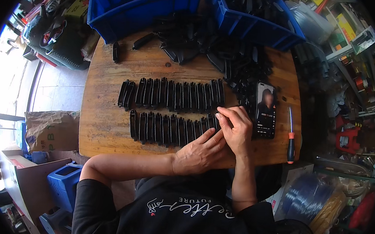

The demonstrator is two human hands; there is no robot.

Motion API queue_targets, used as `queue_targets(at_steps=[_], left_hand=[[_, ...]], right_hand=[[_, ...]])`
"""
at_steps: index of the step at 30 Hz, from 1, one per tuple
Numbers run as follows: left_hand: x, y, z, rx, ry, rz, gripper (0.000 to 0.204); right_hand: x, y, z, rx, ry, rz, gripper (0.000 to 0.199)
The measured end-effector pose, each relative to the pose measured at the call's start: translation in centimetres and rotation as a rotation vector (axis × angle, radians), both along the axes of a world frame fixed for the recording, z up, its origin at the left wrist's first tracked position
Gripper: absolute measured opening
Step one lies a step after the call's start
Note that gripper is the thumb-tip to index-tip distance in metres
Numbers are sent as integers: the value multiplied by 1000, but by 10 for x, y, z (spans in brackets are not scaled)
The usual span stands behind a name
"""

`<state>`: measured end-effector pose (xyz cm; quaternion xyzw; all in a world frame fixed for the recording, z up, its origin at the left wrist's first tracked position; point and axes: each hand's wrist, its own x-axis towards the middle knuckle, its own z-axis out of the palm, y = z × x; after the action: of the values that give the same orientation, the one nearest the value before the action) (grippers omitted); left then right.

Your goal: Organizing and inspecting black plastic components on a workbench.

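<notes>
Two rows of narrow black plastic parts stand side by side on the wooden table (100,132): an upper row (180,94) and a lower row (164,128). My left hand (200,154) lies at the right end of the lower row, fingers stretched out and touching the last parts there. Just above it, my right hand (238,130) is closed in a pinch, thumb against forefinger, at the top of that row's end. Whatever sits between those fingertips is too small to make out. Part of the lower row's right end is hidden by my hands.
Loose black parts (180,37) lie heaped at the back, before two blue crates (116,17); the right crate (256,25) holds more. A smartphone (265,110) and a screwdriver (291,145) lie on the right. A brown paper sack (52,130) stands left of the table.
</notes>
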<state>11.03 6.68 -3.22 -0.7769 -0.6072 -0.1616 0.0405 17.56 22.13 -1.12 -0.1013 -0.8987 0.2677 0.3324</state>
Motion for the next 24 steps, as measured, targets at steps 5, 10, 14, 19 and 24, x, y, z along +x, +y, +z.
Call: queue_targets(at_steps=[5,10,14,19,24], left_hand=[[-1,-1,3,-13,5,0,47],[-1,0,4,-15,28,0,48],[-1,0,5,-4,60,7,46],[-1,0,3,-4,61,10,48],[-1,1,4,19,74,14,49]], right_hand=[[0,-1,0,-22,-12,-3,15],[0,0,1,-18,-14,-7,15],[1,0,0,-19,-14,-4,14],[0,0,0,-16,-16,-4,14],[0,0,0,-23,-18,-11,14]])
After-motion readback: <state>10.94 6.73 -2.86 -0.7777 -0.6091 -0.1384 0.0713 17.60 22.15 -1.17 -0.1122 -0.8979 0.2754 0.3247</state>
